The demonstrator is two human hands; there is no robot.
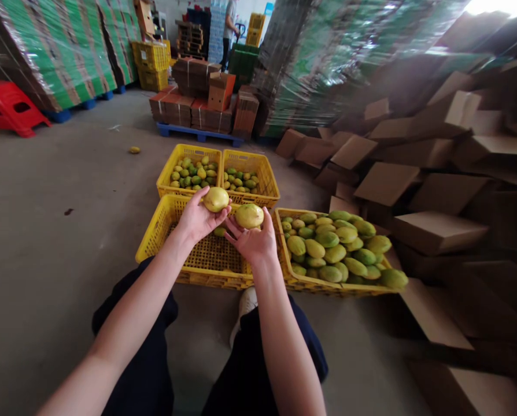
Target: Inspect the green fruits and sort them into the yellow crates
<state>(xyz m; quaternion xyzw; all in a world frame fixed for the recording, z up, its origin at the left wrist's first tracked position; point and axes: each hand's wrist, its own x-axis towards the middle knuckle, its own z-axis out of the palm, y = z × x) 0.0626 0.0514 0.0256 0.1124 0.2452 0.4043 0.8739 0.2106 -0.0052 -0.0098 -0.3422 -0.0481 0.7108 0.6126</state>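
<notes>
**Mia:** What is the person holding?

**Ben:** 2 mangoes. The left hand [200,218] is cupping a yellow mango [215,199], with its grip curled around the fruit. The right hand [253,241] is holding up a greener mango [249,216], resting on its fingertips with the grip half spread under it.

**Mia:** Where are they?

**Ben:** Both are hanging over the near yellow crate [198,263], which is looking almost bare inside.

**Mia:** How should they be held?

**Ben:** I am thinking softly, so nothing is getting squished. Turning each one slowly is helping to see every side.

**Mia:** What else is around?

**Ben:** A full crate of mangoes [336,248] is sitting just beside it on the right. 2 more crates [218,170] are sitting behind, on the floor. Brown boxes [432,173] are piling up on the right.
</notes>
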